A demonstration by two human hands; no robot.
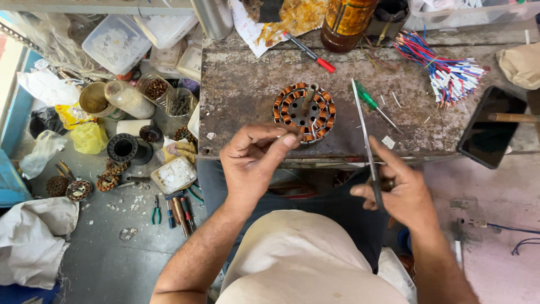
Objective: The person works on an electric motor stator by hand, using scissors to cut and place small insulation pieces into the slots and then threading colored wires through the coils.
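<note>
Right now the work sits on a worn, stained bench (236,95): one round motor stator (304,112) w/ copper coils around its rim and a short shaft upright in the middle, near the front edge. Left hand (253,160) is pinched shut, thumb & forefinger closed on something thin at the stator's near rim; looks like a wire end, too fine to be sure. Right hand (402,194) is clenched around the handles of scissors (365,132), long blades pointing away over the bench, just right of the stator, not touching it.

Judgement on doing it well: keep the pinch close to the coil so the strand stays taut, bring the blades in alongside rather than across neighbouring windings, and cut only the strand held, since copper enamel nicks easily.

Counts, big to small: 1 bench; 1 dark phone (490,126) at the right edge; 1 stator on the bench, plus several more on the floor at left, exact no. unclear; 1 bundle of red/blue/white wires (444,62); 1 pair of scissors; 2 screwdrivers, green-handled (374,106) & red-handled (312,53); a few small white scraps.
</note>
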